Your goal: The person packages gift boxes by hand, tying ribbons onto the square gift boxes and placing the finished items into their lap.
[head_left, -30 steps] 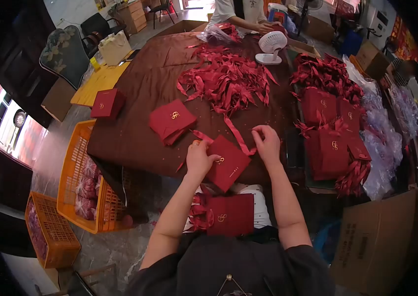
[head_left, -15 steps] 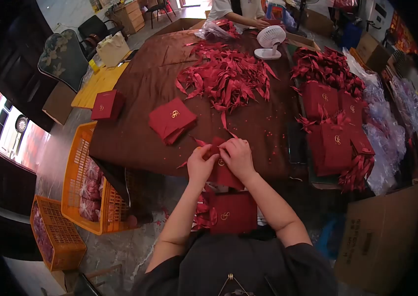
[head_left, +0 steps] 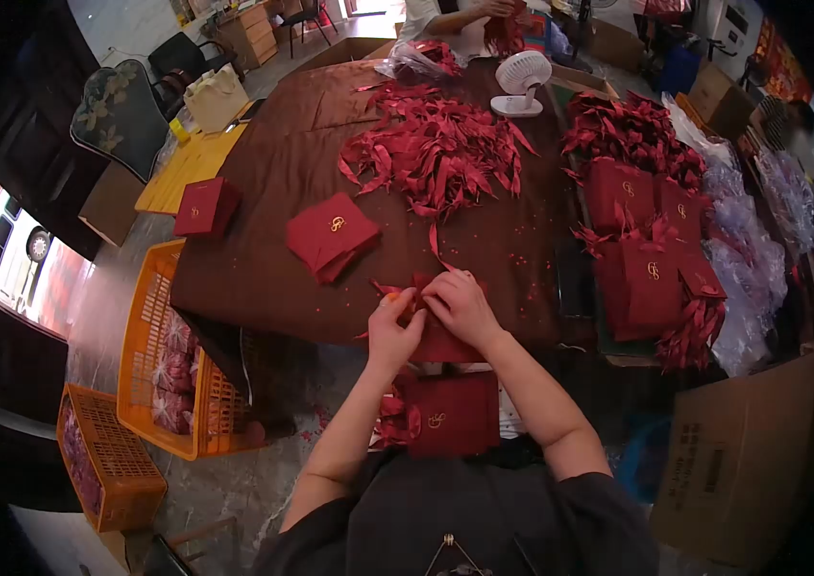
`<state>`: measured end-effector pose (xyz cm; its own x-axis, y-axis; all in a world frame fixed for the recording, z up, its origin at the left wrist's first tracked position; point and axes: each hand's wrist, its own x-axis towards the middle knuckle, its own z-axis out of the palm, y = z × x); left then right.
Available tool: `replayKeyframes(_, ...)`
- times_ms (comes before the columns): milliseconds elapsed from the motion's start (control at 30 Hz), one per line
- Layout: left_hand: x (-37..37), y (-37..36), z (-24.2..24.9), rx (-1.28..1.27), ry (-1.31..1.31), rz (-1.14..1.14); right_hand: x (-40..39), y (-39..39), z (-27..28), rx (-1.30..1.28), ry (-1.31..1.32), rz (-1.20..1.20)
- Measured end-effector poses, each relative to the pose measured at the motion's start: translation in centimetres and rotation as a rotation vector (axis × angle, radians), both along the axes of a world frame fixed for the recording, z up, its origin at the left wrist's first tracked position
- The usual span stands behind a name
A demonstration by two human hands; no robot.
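At the table's near edge a flat red paper piece (head_left: 445, 348), like a small gift bag, lies under my hands. My left hand (head_left: 394, 334) is closed in a pinch on red ribbon (head_left: 383, 287), with an end sticking out beyond its fingers. Close beside it, my right hand (head_left: 461, 305) bends over the upper part of the paper piece, its fingertips pinched on the ribbon; a strand runs from there toward the ribbon pile. The fingers hide the exact spot where ribbon and paper meet. Below, near my lap, sits another red piece (head_left: 455, 413) with gold letters and ribbon.
On the brown-covered table (head_left: 272, 173) are a ribbon pile (head_left: 436, 144), a stack of red pieces (head_left: 333, 235), a red box (head_left: 205, 206) and a white fan (head_left: 522, 82). Finished-looking beribboned pieces (head_left: 642, 288) fill a box at right. Orange crates (head_left: 152, 346) stand left. Another person (head_left: 445, 24) works opposite.
My hands stay close together and shift slightly; the paper piece has turned, and its gold letters are now covered. The person opposite has raised their hands with red ribbons.
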<state>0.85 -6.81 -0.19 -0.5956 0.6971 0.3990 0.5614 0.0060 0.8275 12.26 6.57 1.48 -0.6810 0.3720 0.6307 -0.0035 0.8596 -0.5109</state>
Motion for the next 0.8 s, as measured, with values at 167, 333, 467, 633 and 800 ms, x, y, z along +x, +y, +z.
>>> replayKeyframes(167, -1.9, -0.3, -0.3, -0.038, -0.237, -0.203, 0.0, 0.2, -0.9, -0.111, 0.045, 0.039)
replayKeyframes(333, -2.6, -0.1, 0.4, -0.105, -0.689, -0.359, 0.1, -0.1, -1.9, -0.166, 0.119, -0.018)
replayKeyframes(467, -3.0, 0.1, 0.4, -0.158, -0.717, -0.363, 0.2, -0.1, -1.7, -0.149, 0.092, -0.014)
replayKeyframes(633, -2.9, 1.4, 0.2, -0.279, 0.120, -0.105, 0.5, 0.2, -0.8, -0.078, -0.139, -0.089)
replayKeyframes(800, -1.9, 1.7, 0.1, -0.334, 0.510, 0.080, 1.2, 0.2, -1.5, 0.008, -0.200, -0.268)
